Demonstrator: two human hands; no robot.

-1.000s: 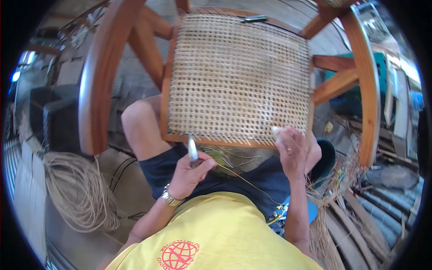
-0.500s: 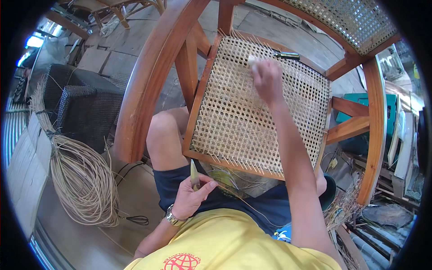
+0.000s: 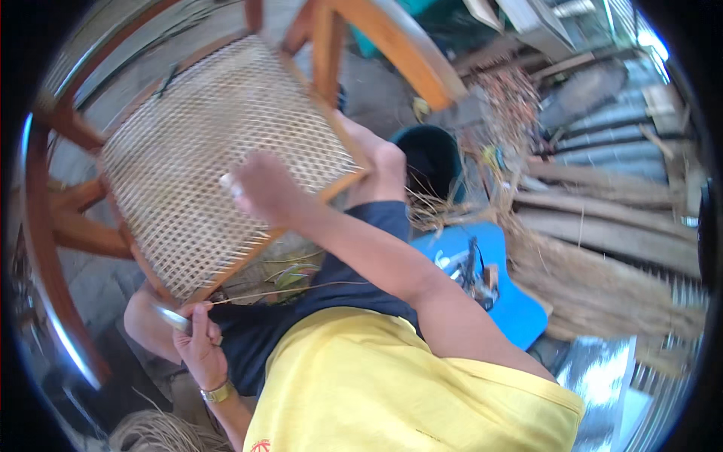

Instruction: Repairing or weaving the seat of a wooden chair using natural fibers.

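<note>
My right hand (image 3: 263, 192), blurred, is closed on a small white piece (image 3: 226, 181) just over the near part of a woven cane seat (image 3: 173, 169). What that piece is I cannot make out. Between the thumb and fingers of my left hand (image 3: 202, 343) are a pointed tool (image 3: 175, 319), glinting at its tip, and a thin cane strand (image 3: 294, 290) that runs right across my lap. This hand is by the seat's near left corner. The seat belongs to a wooden chair frame (image 3: 392, 45) resting against my knees. A dark tool (image 3: 167, 80) lies at the seat's far edge.
A blue plastic stool (image 3: 520, 316) with small tools (image 3: 474, 275) on it stands to my right. Behind it are a dark bucket (image 3: 433, 162), cane scraps (image 3: 504, 105) and wooden planks (image 3: 602, 248). A cane coil (image 3: 162, 433) lies at the lower left.
The view has swung to the right, bringing in the blue stool and planks. My right hand has come from the far part of the seat to the near part. My left hand keeps its hold.
</note>
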